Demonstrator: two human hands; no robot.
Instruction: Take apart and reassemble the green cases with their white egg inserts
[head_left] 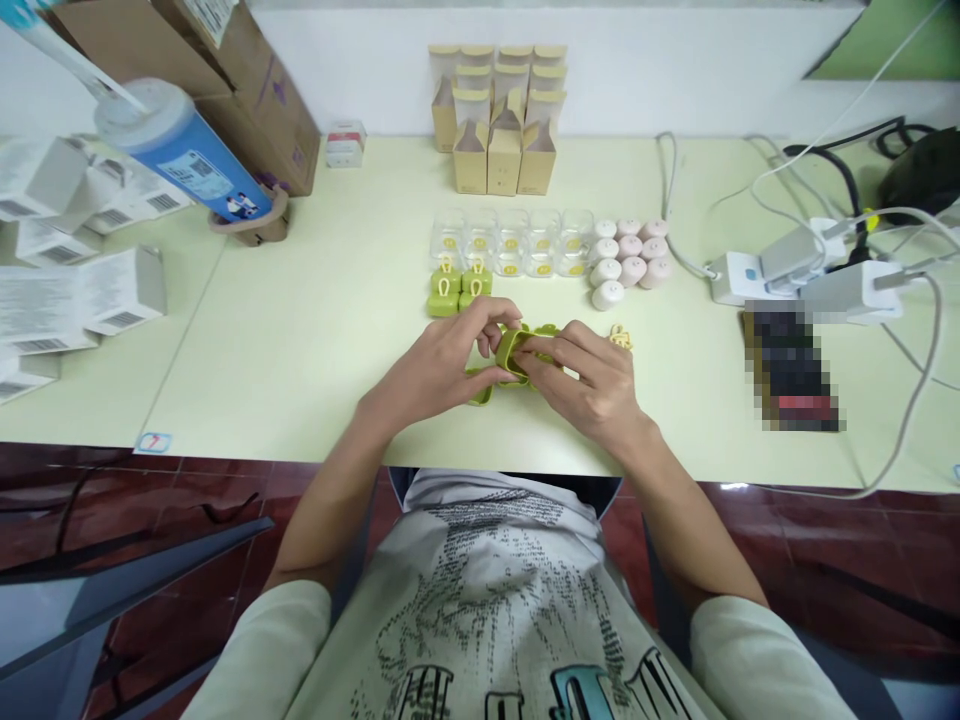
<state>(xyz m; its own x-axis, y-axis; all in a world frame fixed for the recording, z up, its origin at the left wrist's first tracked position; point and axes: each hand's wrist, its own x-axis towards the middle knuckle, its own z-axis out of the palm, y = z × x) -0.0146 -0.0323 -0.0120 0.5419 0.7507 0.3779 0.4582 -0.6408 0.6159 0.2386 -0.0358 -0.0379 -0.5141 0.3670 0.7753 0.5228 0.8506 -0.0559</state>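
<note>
On the pale table [300, 330], near the middle of its near edge, my left hand [442, 365] and right hand [592, 385] meet, fingers pinched shut on one green case [514, 350] held just above the top. Its long side runs from hand to hand, tilted, with neither hand nearer. Loose green parts [480, 392] lie beneath.

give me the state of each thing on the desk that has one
green case, off the table, gripped by both hands
left hand, shut on green case
right hand, shut on green case
other green cases, closed, on the table
kraft cartons, upright, top flaps open
blue bottle, tilted
</note>
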